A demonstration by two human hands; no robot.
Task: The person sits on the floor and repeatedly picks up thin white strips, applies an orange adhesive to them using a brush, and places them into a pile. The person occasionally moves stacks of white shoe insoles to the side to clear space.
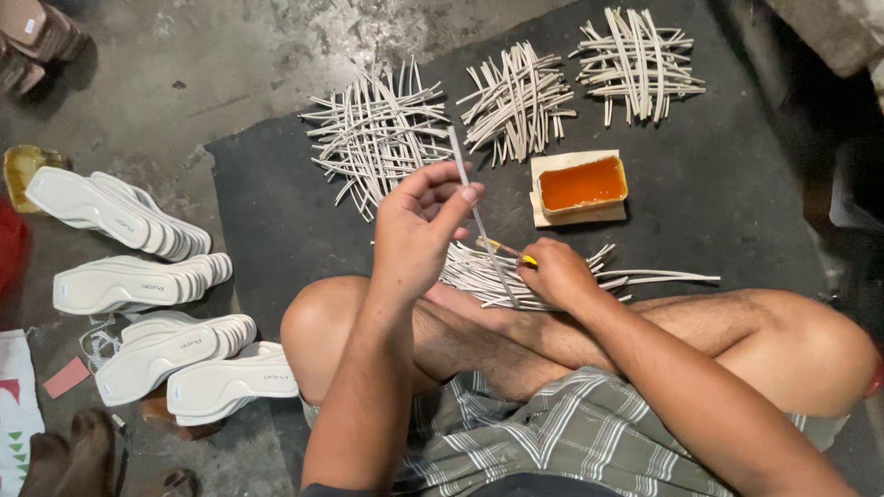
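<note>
Strap work on a dark mat [276,184].

The left hand [419,230] is pinching one white strip [474,216] between closed fingers, its long axis running steeply from upper left down to the right hand [557,271], which is gripping a small yellow-tipped brush [511,250] just beside the strip; an orange glue tray [582,184] is lying near, beyond it.

The left hand [419,230] pinches a thin white strip [479,221] between thumb and fingertips, holding it up at a slant. The right hand [555,273] grips a small yellow-handled brush [509,251] whose tip meets the strip just beside the left hand. Under both hands lies a heap of strips [516,281]. Just beyond the right hand sits an orange glue tray [582,186]; farther off lie three crossed piles [378,133]. Left of the left hand are stacked white soles [138,276].
</note>
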